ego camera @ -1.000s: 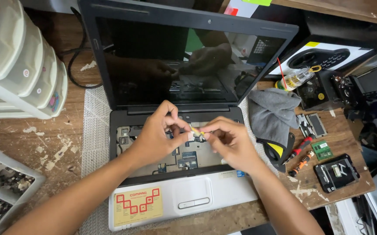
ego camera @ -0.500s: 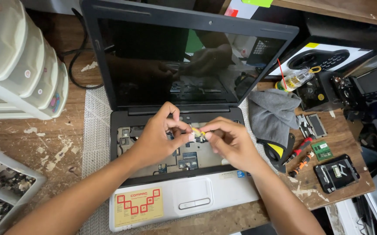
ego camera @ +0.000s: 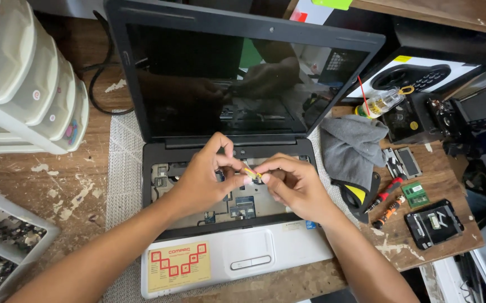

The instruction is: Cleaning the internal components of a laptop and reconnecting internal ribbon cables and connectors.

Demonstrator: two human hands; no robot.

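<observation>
Both my left hand and right hand pinch what looks like a small yellow ribbon connector over the laptop with its keyboard off, needing gentle, level handling.

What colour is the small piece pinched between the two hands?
Yellow, as far as it shows: the small piece sits between left hand and right hand; head view.

Bright even daylight, soft shadows, faint reflections on the dark laptop screen, sharp focus, slight edge distortion
</observation>
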